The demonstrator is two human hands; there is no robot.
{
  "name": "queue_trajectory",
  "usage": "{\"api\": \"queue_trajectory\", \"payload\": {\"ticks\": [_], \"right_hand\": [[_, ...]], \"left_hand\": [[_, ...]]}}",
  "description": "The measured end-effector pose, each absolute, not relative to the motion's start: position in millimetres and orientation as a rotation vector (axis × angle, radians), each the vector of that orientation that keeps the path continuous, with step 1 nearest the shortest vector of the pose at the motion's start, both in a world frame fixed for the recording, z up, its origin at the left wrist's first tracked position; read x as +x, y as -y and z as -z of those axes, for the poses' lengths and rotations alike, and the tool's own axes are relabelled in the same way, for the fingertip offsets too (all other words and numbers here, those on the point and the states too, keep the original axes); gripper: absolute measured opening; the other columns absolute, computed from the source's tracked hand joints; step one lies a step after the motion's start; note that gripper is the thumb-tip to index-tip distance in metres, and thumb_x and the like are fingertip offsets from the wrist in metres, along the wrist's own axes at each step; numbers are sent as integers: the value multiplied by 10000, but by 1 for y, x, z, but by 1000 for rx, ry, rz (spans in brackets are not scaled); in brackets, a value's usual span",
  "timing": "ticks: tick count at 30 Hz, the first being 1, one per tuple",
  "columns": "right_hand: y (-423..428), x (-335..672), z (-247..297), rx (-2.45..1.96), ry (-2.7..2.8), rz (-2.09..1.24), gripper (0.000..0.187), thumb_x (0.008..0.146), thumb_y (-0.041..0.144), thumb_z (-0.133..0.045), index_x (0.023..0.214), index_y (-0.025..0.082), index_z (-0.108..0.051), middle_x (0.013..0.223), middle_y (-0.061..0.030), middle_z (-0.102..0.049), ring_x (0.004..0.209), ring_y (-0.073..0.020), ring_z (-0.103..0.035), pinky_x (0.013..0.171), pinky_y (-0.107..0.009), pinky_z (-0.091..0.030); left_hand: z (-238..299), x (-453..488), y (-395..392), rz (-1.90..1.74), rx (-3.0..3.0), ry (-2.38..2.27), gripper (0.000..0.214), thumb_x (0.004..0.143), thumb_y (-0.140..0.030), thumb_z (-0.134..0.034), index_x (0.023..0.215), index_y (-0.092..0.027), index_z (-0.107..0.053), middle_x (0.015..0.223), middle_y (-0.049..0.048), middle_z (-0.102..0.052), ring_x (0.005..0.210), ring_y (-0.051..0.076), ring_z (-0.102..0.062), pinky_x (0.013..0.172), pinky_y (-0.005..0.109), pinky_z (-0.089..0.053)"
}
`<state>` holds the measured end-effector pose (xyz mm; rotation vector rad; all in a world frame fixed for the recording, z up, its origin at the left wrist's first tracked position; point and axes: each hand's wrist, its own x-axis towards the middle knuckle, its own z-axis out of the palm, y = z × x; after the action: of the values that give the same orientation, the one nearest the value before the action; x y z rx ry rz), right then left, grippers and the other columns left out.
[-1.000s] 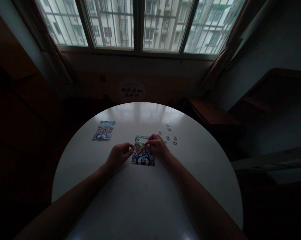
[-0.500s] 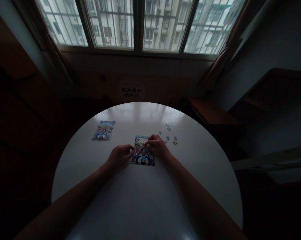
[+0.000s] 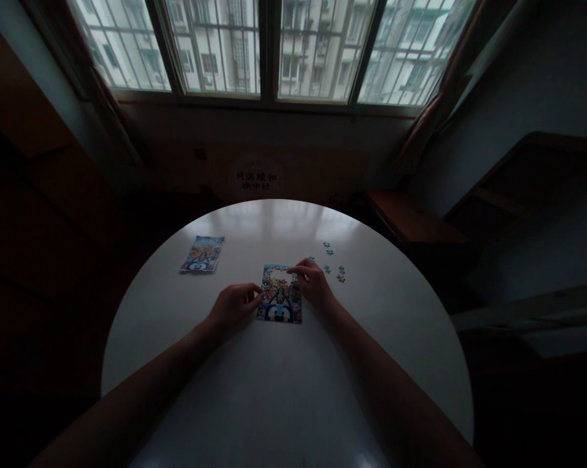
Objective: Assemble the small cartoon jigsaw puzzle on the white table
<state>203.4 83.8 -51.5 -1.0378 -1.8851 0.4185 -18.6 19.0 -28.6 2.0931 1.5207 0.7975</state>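
The right hand's fingertips [image 3: 293, 269] are pinching at the puzzle's [image 3: 279, 294] upper right edge; whether a piece is between them cannot be told. The left hand [image 3: 234, 303] is curling loosely, fingertips resting against the puzzle's left edge, in the middle of the round table [image 3: 283, 390]. A hard press could be buckling neighbouring pieces or sliding the puzzle toward the loose pieces [image 3: 335, 260] at far right. Compared with a second ago, the right hand is sitting further right, baring more of the picture

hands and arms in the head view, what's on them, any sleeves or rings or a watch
Both forearms are bare up to the frame edge: no sleeves, gloves or watch show. The left hand and right hand show no rings, though the dim light could hide small ones.
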Motion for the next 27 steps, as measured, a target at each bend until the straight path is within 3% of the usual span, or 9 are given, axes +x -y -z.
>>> {"api": "queue_trajectory", "payload": {"ticks": [7,17,23,27], "right_hand": [[-89,208,47,-1070,1809,-509,294,741,58,-480,773,203,-734,756,-36,-599,694,-135,-558,664,-265,-457],[-95,251,-4,-1221,2189,-692,194,775,172,-546,840,193,-727,727,-34,-676,589,-118,-562,561,-246,-436],[-98,298,-15,-1681,2180,-577,134,686,121,-621,766,163,-720,638,-48,-663,523,-125,-571,497,-237,-411],[-97,312,-19,-1934,2156,-648,145,652,181,-691,789,140,-714,709,-62,-678,582,-139,-595,530,-232,-421]], "left_hand": [[32,-20,-21,-771,2110,-1523,262,808,-383,-544,820,-186,-716,546,-25,-568,470,91,-442,483,203,-297],[27,-18,-17,-724,2155,-1530,240,816,-351,-541,828,-187,-715,563,-19,-596,486,96,-477,505,204,-311],[27,-17,-16,-717,2158,-1547,245,824,-356,-535,825,-190,-715,576,-11,-613,491,101,-492,506,206,-311],[27,-16,-16,-687,2165,-1565,252,827,-357,-530,849,-190,-718,588,-6,-624,503,104,-506,513,206,-318]]}}
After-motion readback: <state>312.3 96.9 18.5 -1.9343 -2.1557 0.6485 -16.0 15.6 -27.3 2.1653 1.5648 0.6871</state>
